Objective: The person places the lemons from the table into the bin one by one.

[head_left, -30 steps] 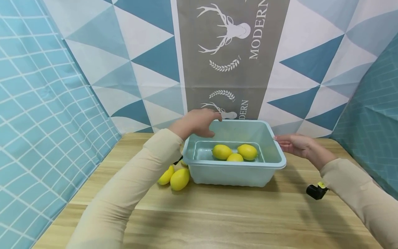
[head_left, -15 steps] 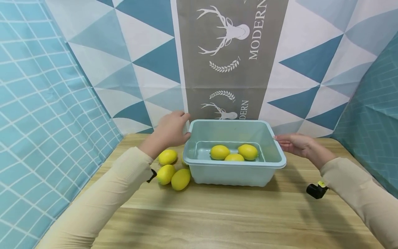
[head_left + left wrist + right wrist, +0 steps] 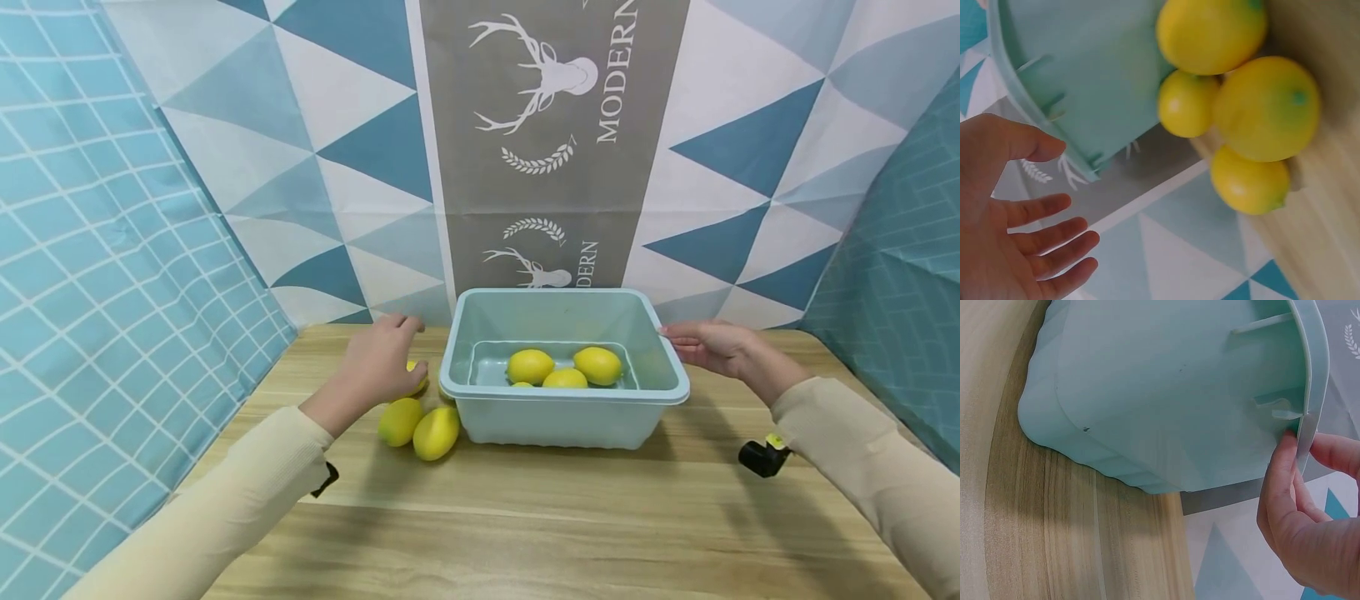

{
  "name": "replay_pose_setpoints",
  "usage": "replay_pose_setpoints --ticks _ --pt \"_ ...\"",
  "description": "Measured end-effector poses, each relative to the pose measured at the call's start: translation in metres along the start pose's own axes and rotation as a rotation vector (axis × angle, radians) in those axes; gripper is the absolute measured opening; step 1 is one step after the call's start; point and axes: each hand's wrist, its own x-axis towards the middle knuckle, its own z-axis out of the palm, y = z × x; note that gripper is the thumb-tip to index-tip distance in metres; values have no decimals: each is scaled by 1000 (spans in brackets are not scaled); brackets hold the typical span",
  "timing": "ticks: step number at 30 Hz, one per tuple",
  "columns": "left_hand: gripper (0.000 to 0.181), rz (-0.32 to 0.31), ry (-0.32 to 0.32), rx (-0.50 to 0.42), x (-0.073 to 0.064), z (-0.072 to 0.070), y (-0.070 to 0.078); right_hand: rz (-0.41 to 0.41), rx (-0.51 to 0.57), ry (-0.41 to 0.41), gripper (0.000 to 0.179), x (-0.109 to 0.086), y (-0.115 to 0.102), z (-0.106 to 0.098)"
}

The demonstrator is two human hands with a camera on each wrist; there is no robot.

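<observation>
A pale blue-green plastic tub (image 3: pixel 555 418) stands on the wooden table and holds several yellow lemons (image 3: pixel 597 367). More lemons (image 3: pixel 436 433) lie bunched against its left side, as the left wrist view also shows (image 3: pixel 1269 109). My left hand (image 3: pixel 378 358) hovers over this bunch, its fingers spread and loosely bent, nothing in them. It partly hides the rearmost lemon (image 3: pixel 415 379) in the head view. With thumb and fingers, my right hand (image 3: pixel 712 348) pinches the tub's right rim, a grip seen up close in the right wrist view (image 3: pixel 1310 519).
Behind the tub rises a patterned backdrop (image 3: pixel 540 183) with deer-head prints. Blue tiled-print sheets (image 3: pixel 90 275) flank the table (image 3: pixel 525 533) on both sides. A small black device (image 3: pixel 763 458) with a yellow tag shows beside the right sleeve.
My left hand has moved from over the tub, leftward and down to the lemons outside it. One more lemon edge shows inside the tub. My right hand stays on the rim.
</observation>
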Motion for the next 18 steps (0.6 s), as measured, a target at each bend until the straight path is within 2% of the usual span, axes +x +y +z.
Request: replay_pose_setpoints --ticks 4,8,18 --pt "47 -12 0 4 -11 8 -3 -2 1 2 11 0 0 -1" --pt "47 -38 -40 11 -19 18 -6 -5 7 -1 11 0 0 -1" --pt "47 -51 -131 15 -37 41 -10 -10 9 -8 14 0 0 0"
